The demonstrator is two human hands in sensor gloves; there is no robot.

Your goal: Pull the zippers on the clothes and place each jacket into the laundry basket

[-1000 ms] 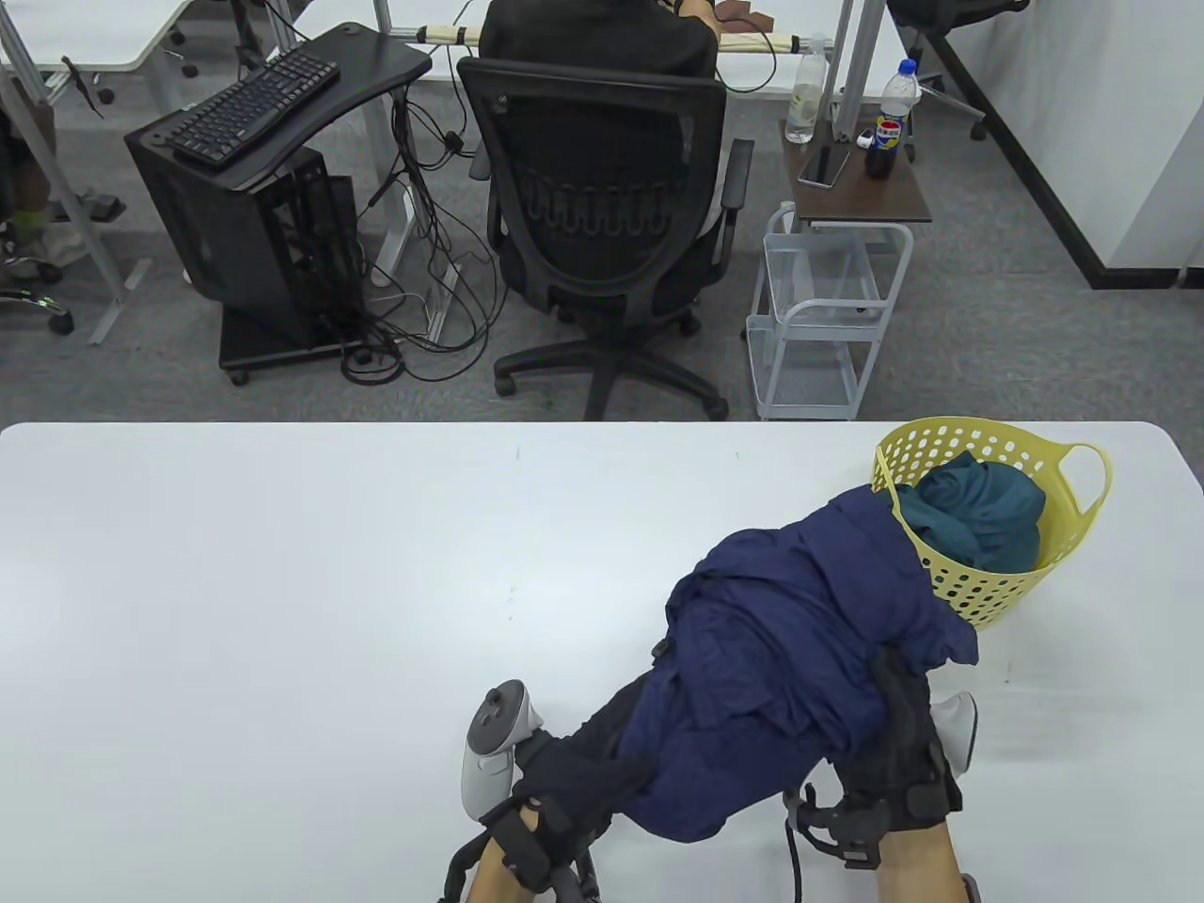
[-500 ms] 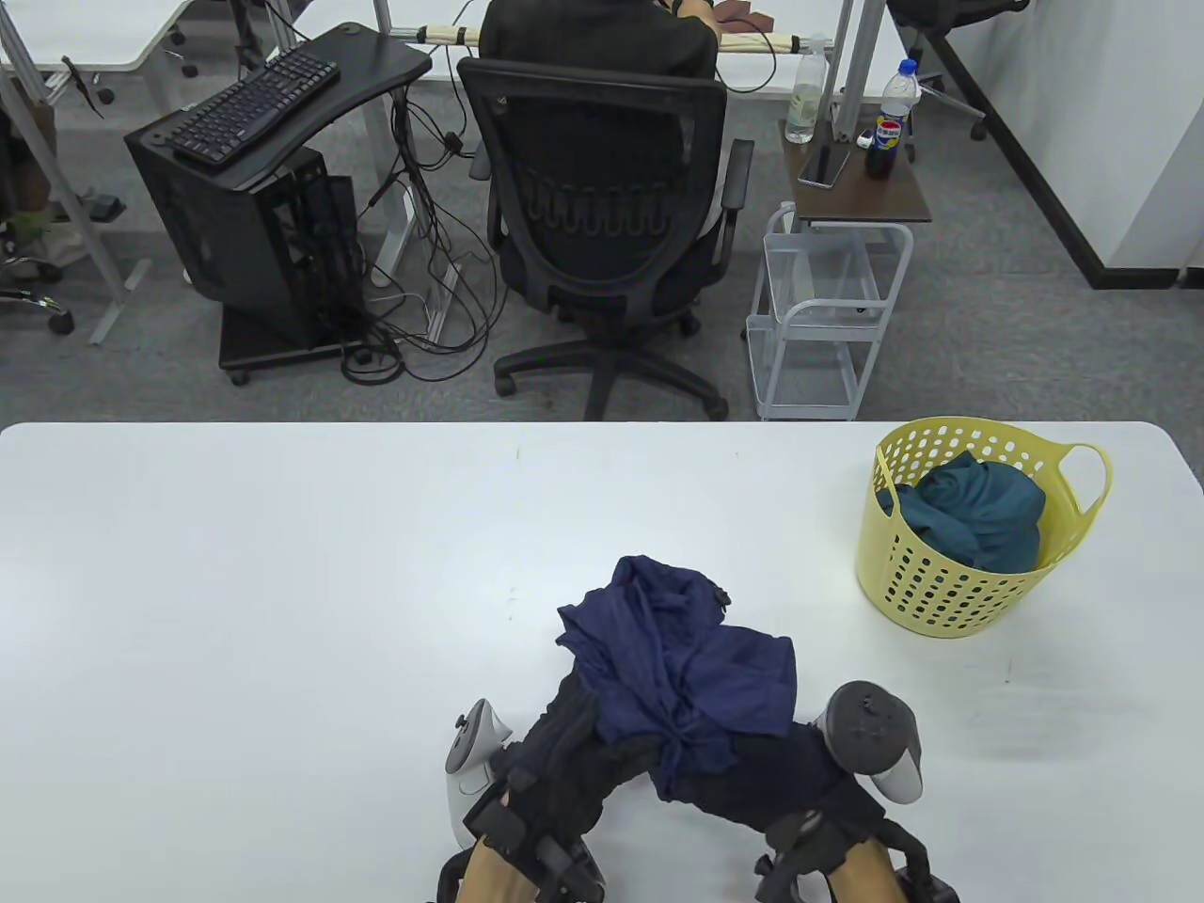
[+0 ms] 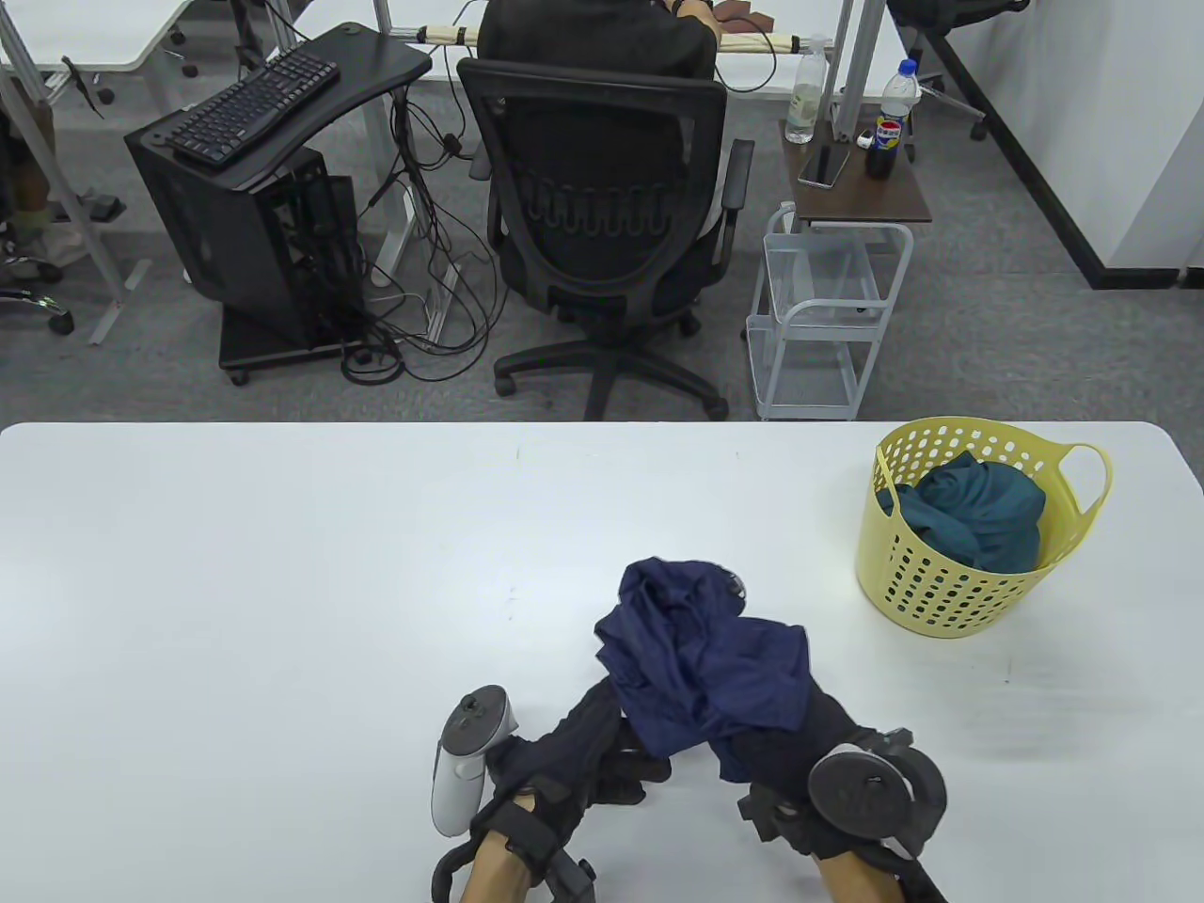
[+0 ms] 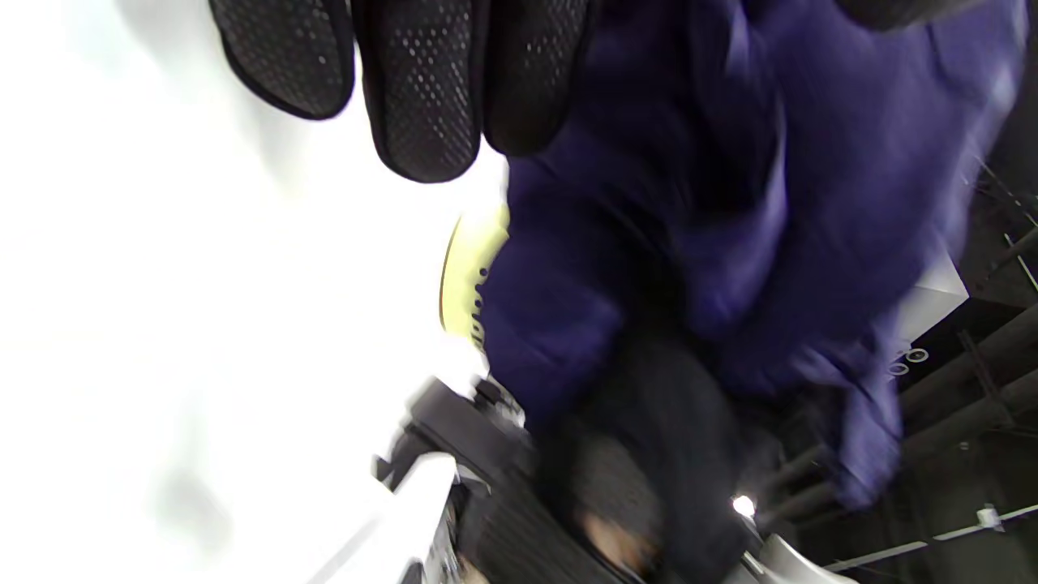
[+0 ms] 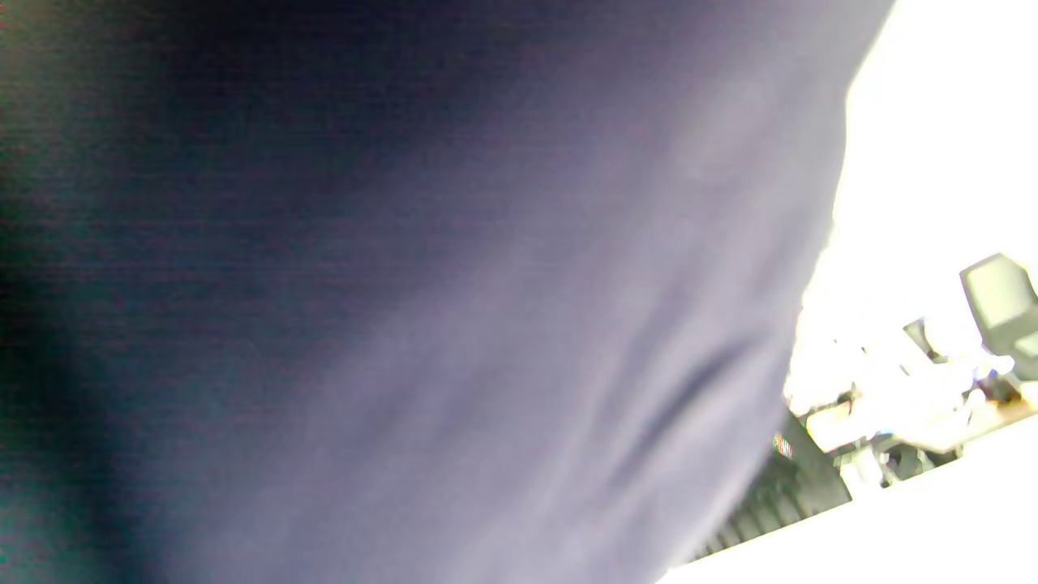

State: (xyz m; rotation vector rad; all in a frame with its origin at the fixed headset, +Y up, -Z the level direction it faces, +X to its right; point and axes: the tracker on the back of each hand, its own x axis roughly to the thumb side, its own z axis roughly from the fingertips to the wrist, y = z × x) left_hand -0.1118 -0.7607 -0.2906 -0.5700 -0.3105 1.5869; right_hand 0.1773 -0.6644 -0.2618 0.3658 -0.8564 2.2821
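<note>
A navy jacket (image 3: 701,658) is bunched into a loose bundle near the table's front edge, left of the yellow laundry basket (image 3: 917,583). My left hand (image 3: 602,752) reaches under its left side and grips it. In the left wrist view the gloved fingertips (image 4: 422,89) sit beside the navy jacket (image 4: 730,203). My right hand (image 3: 781,752) is tucked under the bundle's right side, its fingers hidden by cloth. The right wrist view is mostly filled by the navy jacket (image 5: 405,284). A teal garment (image 3: 978,513) lies inside the basket.
The white table (image 3: 282,611) stretches left of the bundle. Beyond its far edge stand an office chair (image 3: 602,216) with a person seated, a wire trolley (image 3: 818,320) and a computer stand (image 3: 254,216).
One second ago the jacket stretched up to the basket's rim. It has since been drawn back and bunched between both hands, then shifted slightly right. My right wrist has turned, tracker now facing up.
</note>
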